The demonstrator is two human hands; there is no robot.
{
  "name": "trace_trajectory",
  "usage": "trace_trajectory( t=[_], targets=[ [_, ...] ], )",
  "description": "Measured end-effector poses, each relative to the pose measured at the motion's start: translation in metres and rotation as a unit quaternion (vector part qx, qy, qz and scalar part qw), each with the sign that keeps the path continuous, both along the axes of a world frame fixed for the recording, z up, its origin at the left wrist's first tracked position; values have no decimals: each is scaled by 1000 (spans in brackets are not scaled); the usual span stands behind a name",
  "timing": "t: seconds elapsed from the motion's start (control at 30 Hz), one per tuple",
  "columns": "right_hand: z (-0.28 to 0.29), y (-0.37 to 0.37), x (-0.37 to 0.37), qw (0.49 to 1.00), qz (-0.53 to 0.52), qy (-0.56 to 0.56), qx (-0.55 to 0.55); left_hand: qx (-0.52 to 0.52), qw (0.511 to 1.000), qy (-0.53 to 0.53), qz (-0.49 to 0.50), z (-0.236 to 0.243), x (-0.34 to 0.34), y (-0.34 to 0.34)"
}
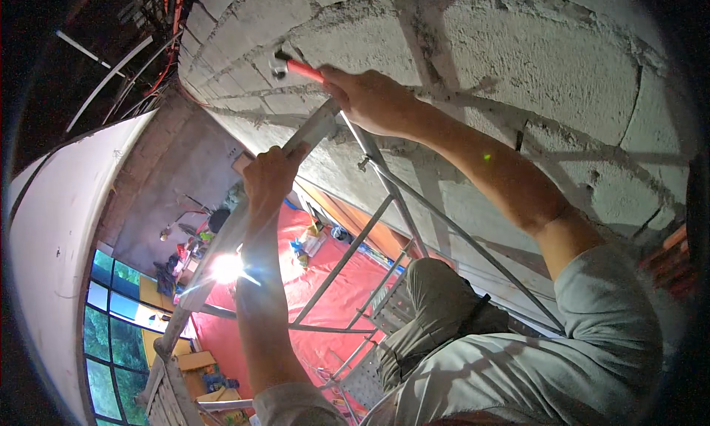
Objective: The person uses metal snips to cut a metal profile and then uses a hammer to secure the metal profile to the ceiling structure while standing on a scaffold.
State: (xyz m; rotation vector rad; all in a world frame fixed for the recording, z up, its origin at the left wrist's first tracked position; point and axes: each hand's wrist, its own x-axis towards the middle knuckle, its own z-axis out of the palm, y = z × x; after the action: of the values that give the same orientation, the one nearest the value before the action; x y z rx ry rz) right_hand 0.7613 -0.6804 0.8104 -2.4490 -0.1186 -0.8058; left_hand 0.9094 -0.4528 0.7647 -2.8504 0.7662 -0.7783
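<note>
My right hand [370, 99] is closed round the red handle of a hammer [305, 71]. Its metal head is raised close to the rough block wall [510, 41]. A long, pale grey flat bar [314, 126] slants from below the right hand down to the lower left; I cannot tell whether it is wood or metal. My left hand [270, 176] is wrapped over this bar partway along. A small brown block-like piece [241, 162] shows beside the left knuckles, its other end hidden by the hand.
Metal scaffold tubes [344, 267] cross below me, with my bent leg [429, 300] over a perforated platform [396, 304]. Far below lies a red floor covering [333, 285]. A bright lamp [226, 268] glares near my left forearm. Windows [111, 337] and a white panel [63, 211] are at left.
</note>
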Motion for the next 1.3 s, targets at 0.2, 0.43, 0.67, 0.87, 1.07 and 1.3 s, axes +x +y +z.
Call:
trace_trajectory(
  t=[0.2, 0.43, 0.67, 0.87, 1.07, 1.3],
  targets=[
    [-28, -58, 38, 985, 34, 53, -159, 80, 993, -34, -74, -28, 27, -29],
    [-43, -41, 42, 990, 5, 66, -128, 121, 992, -33, -26, -26, 47, 1],
    [-34, -29, 12, 997, -12, 27, -71, 141, 989, -38, -22, -28, 42, 4],
    [-22, -30, 33, 993, -2, 12, -118, 30, 998, -30, -39, -23, 36, 5],
    [-46, -56, 62, 986, -10, 107, -125, 29, 996, -48, -75, -21, 33, -6],
    [-38, -32, 21, 996, -37, 70, -37, 26, 999, -29, -36, -28, 38, 4]
  ],
)
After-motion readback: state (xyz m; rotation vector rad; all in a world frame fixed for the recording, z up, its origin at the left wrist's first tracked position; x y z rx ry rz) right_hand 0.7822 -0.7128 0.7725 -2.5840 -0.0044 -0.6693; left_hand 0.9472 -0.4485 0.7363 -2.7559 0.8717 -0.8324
